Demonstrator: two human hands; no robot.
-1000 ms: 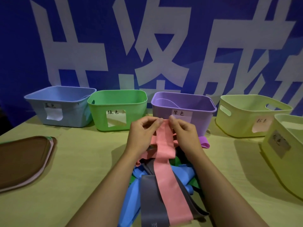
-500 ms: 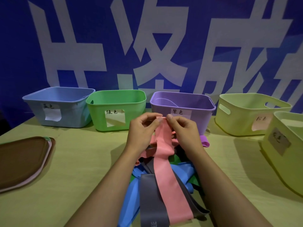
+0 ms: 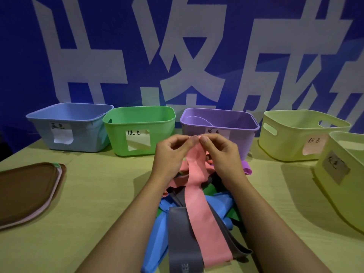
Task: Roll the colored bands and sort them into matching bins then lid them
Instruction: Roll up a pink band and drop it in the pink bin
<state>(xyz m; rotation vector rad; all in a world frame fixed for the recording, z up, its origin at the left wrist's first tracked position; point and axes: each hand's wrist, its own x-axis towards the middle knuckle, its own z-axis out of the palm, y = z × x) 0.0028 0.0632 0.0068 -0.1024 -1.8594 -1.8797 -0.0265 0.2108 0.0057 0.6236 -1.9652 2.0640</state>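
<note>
Both hands met above the middle of the counter (image 3: pixel 98 203), in front of the purple bin (image 3: pixel 218 127). The left hand (image 3: pixel 171 154) and the right hand (image 3: pixel 220 152) each pinched the top end of the pink band (image 3: pixel 199 205) between thumb and fingertips, so each grip was grasping that band. From the pinch the band hung down and ran toward the near edge, lying over a grey band (image 3: pixel 183 241) and a heap of blue bands (image 3: pixel 157 239). Along the far edge stood the blue bin (image 3: pixel 69 125), green bin (image 3: pixel 137 123) and two yellow bins (image 3: pixel 295 134). Stacked brown lids (image 3: pixel 25 190) lay at the left edge.
</note>
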